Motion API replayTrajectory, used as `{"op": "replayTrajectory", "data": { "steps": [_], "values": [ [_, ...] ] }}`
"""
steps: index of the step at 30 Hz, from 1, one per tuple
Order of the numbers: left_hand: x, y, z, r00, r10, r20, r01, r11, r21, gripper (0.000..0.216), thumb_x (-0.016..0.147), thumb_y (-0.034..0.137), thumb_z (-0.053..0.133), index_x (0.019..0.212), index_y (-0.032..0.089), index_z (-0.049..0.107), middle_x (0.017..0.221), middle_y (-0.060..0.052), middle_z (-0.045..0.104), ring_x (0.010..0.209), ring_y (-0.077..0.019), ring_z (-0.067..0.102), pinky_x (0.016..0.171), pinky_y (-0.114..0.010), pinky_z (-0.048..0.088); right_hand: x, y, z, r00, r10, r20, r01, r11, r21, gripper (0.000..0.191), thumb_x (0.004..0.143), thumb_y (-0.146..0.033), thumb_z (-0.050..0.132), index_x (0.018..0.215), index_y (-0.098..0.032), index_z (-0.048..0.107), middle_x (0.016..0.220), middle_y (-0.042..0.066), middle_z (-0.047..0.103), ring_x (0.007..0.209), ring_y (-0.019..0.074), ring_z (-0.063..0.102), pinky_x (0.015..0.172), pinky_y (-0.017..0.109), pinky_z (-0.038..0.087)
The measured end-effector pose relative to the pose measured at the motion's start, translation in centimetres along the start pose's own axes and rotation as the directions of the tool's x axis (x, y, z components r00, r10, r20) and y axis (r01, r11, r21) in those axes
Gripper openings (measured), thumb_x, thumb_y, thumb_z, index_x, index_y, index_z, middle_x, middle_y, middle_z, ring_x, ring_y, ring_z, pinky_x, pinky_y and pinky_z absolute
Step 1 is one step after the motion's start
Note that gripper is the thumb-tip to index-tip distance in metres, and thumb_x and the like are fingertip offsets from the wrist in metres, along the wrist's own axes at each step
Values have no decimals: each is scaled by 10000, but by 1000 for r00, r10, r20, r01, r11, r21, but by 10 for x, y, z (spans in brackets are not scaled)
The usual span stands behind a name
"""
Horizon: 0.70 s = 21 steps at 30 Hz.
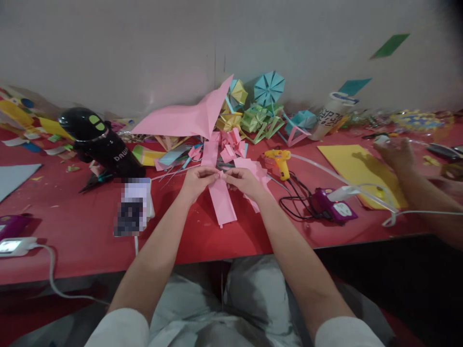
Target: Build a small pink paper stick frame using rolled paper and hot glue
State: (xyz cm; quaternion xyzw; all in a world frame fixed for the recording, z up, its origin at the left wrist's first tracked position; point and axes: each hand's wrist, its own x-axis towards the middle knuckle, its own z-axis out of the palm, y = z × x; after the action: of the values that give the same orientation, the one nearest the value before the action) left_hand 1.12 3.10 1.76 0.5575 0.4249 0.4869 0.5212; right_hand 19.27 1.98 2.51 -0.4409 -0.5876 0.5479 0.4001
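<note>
My left hand (197, 180) and my right hand (244, 181) meet at the middle of the red table (90, 231). Both pinch the top of a long pink paper strip (222, 202), which lies folded and runs toward me. More pink folded pieces (231, 144) lie just beyond my fingers. A large pink paper sheet (184, 118) stands up behind them.
A black hair dryer (99, 142) lies at the left, a blurred phone (132, 207) beside it. A yellow glue gun (280, 161), purple socket (334, 207) and yellow sheet (356, 166) sit to the right. Another person's hand (396, 152) rests far right. Folded paper flowers (260, 108) line the wall.
</note>
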Motion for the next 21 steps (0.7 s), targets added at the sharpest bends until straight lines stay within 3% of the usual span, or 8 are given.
{"op": "replayTrajectory", "data": {
  "steps": [11,16,21],
  "values": [
    [0,5,7,999,35,-27,-34,999,32,232,670,346,783,816,166,763,843,-51,748,830,-186,666,839,-333,503,2,2,0,999,28,-40,-28,999,-16,489,604,-614,790,652,-182,565,524,-45,511,497,85,469,500,242,380],
    [-1,3,8,1000,-5,21,4,998,60,253,691,373,793,850,177,782,878,-55,762,867,-199,676,850,-330,501,3,4,0,999,38,-5,-38,999,-2,451,600,-560,811,664,-171,592,536,-39,536,500,84,473,514,246,388],
    [1,1,9,999,-50,7,50,997,53,208,674,357,774,767,172,762,802,-41,741,836,-196,663,832,-327,499,1,5,2,1000,17,9,-17,1000,-12,437,628,-545,803,642,-168,583,556,-36,533,519,84,468,530,249,384]
  ]
}}
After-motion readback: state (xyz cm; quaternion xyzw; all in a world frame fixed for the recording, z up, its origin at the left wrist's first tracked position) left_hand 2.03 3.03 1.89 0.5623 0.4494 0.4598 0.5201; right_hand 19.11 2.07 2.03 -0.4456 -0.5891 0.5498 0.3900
